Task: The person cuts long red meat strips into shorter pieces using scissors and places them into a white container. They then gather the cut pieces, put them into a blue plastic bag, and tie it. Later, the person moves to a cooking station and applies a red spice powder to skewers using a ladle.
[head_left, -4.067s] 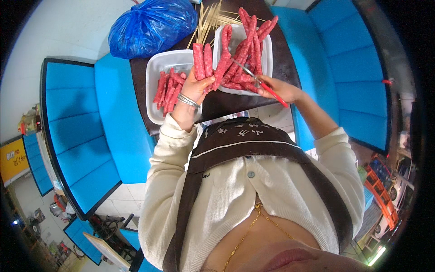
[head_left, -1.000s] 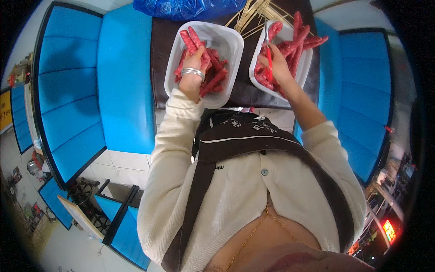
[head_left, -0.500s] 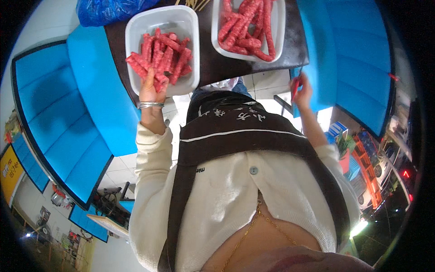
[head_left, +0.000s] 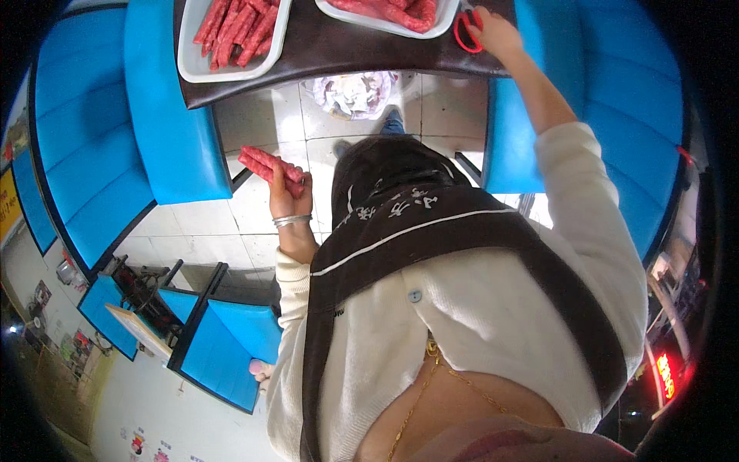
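Short red sausages (head_left: 262,163), at least two pieces side by side, are held in my left hand (head_left: 290,196), in front of the table and below its edge. Its fingers are closed round their near end. At the table's right end, the fingers of my right hand (head_left: 495,35) close on the red handle loops of a pair of scissors (head_left: 468,32). The scissors lie at the tabletop, blades pointing away. A white tray (head_left: 231,75) of cut sausages (head_left: 238,31) stands at the left; a second white tray (head_left: 436,32) with longer, looped sausages (head_left: 392,11) is partly out of view.
The dark brown table (head_left: 308,58) has a curved-looking front edge. Blue padded benches (head_left: 175,146) flank it left and right. Beneath it, a bag-lined bin (head_left: 354,94) holds crumpled white waste on the tiled floor. I wear a dark apron (head_left: 400,192).
My left hand has lifted sausages out of the left tray and drawn them back off the table. My right hand has carried the scissors forward onto the table's right end. The view has shifted.
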`<move>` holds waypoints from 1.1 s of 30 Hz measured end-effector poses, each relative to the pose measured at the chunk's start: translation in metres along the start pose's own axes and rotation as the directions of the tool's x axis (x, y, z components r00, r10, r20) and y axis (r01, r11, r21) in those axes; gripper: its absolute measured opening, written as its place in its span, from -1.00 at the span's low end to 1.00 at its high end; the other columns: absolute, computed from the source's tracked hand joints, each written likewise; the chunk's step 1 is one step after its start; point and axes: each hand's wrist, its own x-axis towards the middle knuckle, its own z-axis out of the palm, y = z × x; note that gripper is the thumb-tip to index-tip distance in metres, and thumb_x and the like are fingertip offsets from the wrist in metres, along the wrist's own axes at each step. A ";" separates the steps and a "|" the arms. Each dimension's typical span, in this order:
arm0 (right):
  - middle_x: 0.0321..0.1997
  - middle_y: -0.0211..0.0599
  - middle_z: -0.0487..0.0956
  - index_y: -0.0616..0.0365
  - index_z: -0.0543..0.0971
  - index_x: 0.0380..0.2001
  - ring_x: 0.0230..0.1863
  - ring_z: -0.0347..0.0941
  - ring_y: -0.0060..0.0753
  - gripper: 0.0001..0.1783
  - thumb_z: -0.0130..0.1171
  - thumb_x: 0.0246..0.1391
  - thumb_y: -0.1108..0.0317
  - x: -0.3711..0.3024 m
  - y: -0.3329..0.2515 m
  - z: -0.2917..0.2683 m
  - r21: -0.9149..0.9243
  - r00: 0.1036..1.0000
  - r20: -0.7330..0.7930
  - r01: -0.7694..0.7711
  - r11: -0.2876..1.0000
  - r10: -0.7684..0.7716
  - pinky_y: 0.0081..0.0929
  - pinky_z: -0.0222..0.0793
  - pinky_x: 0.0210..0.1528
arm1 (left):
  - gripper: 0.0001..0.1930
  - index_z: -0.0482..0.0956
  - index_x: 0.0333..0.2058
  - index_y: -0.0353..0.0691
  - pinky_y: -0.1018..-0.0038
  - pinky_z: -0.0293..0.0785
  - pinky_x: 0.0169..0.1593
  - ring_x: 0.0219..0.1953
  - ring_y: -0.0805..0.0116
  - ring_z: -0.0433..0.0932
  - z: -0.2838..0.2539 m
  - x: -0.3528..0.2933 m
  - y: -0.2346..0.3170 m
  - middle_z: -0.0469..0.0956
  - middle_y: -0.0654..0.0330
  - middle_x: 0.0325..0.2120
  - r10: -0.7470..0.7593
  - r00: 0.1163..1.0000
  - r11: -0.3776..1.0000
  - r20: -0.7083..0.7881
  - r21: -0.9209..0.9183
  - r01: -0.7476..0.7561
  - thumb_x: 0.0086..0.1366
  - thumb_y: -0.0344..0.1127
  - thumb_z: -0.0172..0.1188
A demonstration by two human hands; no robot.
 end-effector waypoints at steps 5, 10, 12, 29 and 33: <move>-0.50 -0.07 0.47 0.14 0.47 -0.44 -0.43 0.42 -0.07 -0.87 0.02 -0.10 0.36 -0.099 -0.024 0.025 0.424 0.886 -0.356 0.435 0.794 -0.296 -0.26 0.36 -0.38 | -0.80 0.31 -0.26 -0.06 0.55 0.16 -0.44 -0.58 0.49 0.25 -0.045 -0.014 -0.033 0.30 0.37 -0.63 0.025 0.996 0.999 -0.089 -0.026 -0.028 0.15 -0.25 0.07; -0.48 -0.14 0.47 0.06 0.47 -0.48 -0.43 0.41 -0.05 -0.86 -0.02 -0.10 0.28 -0.191 -0.065 0.215 0.587 0.849 0.340 0.143 0.796 -0.404 -0.18 0.32 -0.38 | -0.38 -0.07 0.12 0.41 0.63 0.21 -0.49 -0.62 0.58 0.23 -0.137 0.000 -0.105 0.29 0.43 -0.63 -0.051 0.960 0.998 -0.277 0.025 0.060 0.18 -0.24 0.03; -0.42 -0.14 0.49 0.04 0.49 -0.49 -0.39 0.41 -0.03 -0.86 -0.01 -0.13 0.28 -0.178 -0.071 0.324 0.462 0.777 0.575 -0.050 0.885 -0.256 -0.24 0.32 -0.35 | -0.80 0.38 -0.27 -0.06 0.53 0.26 -0.47 -0.58 0.48 0.30 -0.187 -0.003 -0.146 0.35 0.36 -0.62 -0.070 0.930 0.996 -0.361 -0.084 0.042 0.12 -0.22 0.10; -0.49 -0.31 0.41 0.10 0.40 -0.49 -0.47 0.34 -0.33 -0.90 0.03 -0.14 0.35 -0.017 -0.087 0.734 0.268 0.804 0.580 -0.033 0.963 -0.134 -0.36 0.32 -0.39 | -0.68 0.30 -0.18 -0.09 0.47 0.33 -0.39 -0.37 0.39 0.38 -0.328 0.104 -0.248 0.39 0.27 -0.43 0.005 0.844 0.933 -0.536 -0.302 -0.197 0.11 -0.18 0.11; -0.54 -0.36 0.37 0.10 0.37 -0.52 -0.54 0.32 -0.41 -0.89 0.05 -0.14 0.35 -0.053 -0.070 0.656 0.441 0.625 0.712 -0.043 0.897 -0.320 -0.38 0.33 -0.45 | -0.68 0.27 -0.17 -0.10 0.52 0.31 -0.42 -0.43 0.43 0.34 -0.279 0.094 -0.210 0.35 0.30 -0.47 0.127 0.914 0.905 -0.386 -0.331 -0.266 0.12 -0.21 0.10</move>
